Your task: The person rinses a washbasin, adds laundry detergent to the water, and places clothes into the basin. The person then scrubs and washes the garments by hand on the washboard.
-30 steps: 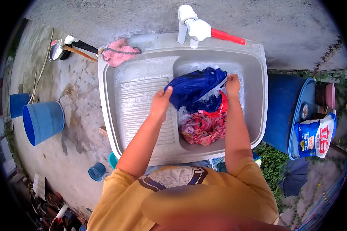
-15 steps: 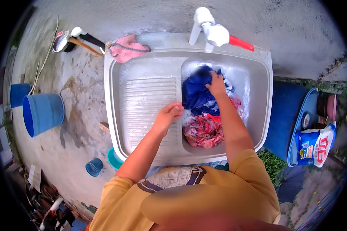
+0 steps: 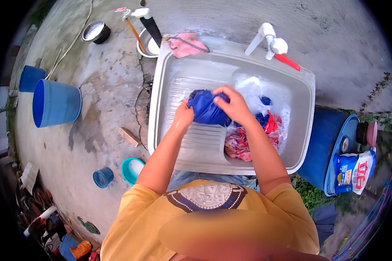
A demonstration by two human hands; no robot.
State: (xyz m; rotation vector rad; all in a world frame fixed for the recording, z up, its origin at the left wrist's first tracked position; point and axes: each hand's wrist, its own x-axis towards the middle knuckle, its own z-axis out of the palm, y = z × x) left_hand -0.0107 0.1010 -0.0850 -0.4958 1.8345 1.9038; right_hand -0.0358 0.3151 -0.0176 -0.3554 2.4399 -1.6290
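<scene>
A wet dark blue garment (image 3: pixel 207 111) is bunched up over the ribbed washboard side (image 3: pixel 200 141) of a grey laundry sink (image 3: pixel 311 126). My left hand (image 3: pixel 185 115) is closed on the garment's left end. On its right upper part, my right hand (image 3: pixel 231 105) has its fingers curled over the cloth. In the sink's basin, to the right, a red and pink patterned cloth (image 3: pixel 237 147) lies in sudsy water. More dark blue cloth (image 3: pixel 265 101) shows among the foam there, part of it hidden by my right forearm.
A white tap with a red handle (image 3: pixel 287 62) stands at the sink's back edge, and a pink rag (image 3: pixel 187 45) hangs at its back left corner. On the right, a blue barrel (image 3: pixel 320 143) carries a detergent bag (image 3: pixel 355 171). Blue buckets (image 3: pixel 59 103) and a teal basin (image 3: pixel 133 168) stand left.
The blue garment has come out of the basin and moved left over the washboard, with my right hand. My left hand, earlier free of it, now grips it. The view has shifted and turned.
</scene>
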